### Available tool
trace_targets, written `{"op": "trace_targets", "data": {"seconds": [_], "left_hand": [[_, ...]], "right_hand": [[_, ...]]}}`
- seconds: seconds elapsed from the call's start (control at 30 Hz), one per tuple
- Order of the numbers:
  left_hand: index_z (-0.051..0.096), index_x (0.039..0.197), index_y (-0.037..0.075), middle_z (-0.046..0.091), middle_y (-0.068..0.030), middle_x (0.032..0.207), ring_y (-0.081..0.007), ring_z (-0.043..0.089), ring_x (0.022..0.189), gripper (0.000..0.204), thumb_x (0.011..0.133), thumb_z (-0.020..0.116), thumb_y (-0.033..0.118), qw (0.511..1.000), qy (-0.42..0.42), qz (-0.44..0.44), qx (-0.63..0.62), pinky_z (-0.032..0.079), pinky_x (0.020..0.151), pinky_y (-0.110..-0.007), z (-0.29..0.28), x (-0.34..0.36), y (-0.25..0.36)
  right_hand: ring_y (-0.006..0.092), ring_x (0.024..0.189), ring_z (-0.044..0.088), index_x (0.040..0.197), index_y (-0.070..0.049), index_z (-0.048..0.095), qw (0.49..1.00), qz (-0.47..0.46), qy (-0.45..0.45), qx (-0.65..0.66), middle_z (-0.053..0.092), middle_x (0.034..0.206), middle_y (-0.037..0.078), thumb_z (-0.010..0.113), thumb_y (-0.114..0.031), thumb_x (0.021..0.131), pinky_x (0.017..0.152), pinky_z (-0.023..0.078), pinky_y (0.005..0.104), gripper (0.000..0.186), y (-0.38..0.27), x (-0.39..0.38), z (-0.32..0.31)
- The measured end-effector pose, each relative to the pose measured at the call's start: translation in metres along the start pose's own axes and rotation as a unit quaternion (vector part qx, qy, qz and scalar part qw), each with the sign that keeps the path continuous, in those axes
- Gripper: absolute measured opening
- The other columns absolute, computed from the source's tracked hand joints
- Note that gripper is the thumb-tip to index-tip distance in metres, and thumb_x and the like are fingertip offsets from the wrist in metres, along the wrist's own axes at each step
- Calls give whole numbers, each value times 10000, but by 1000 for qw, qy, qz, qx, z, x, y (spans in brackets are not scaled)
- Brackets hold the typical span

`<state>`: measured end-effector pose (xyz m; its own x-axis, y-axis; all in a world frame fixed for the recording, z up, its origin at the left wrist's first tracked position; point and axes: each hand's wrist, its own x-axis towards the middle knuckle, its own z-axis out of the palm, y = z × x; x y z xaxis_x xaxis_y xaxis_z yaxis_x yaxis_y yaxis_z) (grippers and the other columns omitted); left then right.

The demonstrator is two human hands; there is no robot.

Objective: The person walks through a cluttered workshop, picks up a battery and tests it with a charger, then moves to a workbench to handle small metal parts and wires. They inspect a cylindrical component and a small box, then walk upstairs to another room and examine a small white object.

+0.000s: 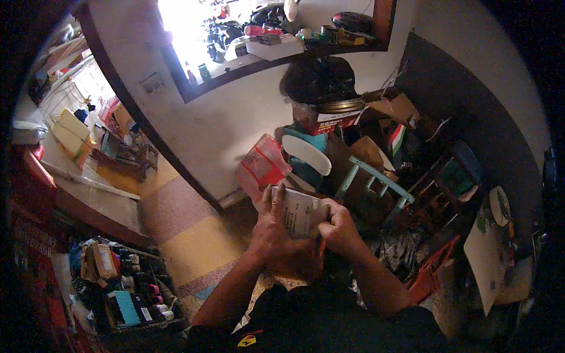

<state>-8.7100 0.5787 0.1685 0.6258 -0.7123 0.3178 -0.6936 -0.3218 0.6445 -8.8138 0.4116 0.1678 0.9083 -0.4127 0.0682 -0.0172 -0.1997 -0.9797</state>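
A white box [301,213] with dark printed lines is held between my two hands, in front of my chest. My left hand [269,228] grips its left side, with fingers along the edge and the palm turned toward it. My right hand [340,228] closes on the right end, its thumb and bent fingers pressed at the corner. The box's underside and part of its lower edge are hidden by my hands. Just beyond the box, a translucent red-and-clear plastic bag [263,162] stands against the wall.
Ahead is a pale wall with a cluttered window ledge [282,54]. A white chair back [307,154], a pale green wooden frame [376,183] and cardboard boxes [369,154] crowd the right. At lower left sits a crate of bottles and boxes [132,282]; a doorway opens beyond tiled floor [188,241].
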Motion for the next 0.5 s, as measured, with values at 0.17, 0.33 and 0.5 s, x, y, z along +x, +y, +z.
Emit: {"op": "trace_targets", "data": {"seconds": [0.17,0.33,0.5], "left_hand": [[127,1507,-9,219,-307,1485,-438,257,1395,1266,550,855,385,991,23,39,-125,281,1129,-466,8,9,0],[151,1500,-13,249,-268,1476,-404,258,1394,1183,577,819,310,915,-8,-26,-403,248,1142,-455,22,13,3],[161,1490,-25,243,-282,1486,-423,250,1395,1139,595,793,285,983,90,114,-109,237,1141,-480,27,18,9]], "right_hand": [[173,917,629,1047,9,611,994,5,-25,102,689,977,96,521,15,737,851,506,346,323,-5,-4,-4],[171,902,632,1127,9,593,988,9,25,151,679,972,83,560,7,772,832,512,319,357,-8,-6,-14],[176,909,638,1186,-1,555,987,-81,129,57,680,1003,112,645,-54,817,835,516,327,383,-21,-21,-9]]}}
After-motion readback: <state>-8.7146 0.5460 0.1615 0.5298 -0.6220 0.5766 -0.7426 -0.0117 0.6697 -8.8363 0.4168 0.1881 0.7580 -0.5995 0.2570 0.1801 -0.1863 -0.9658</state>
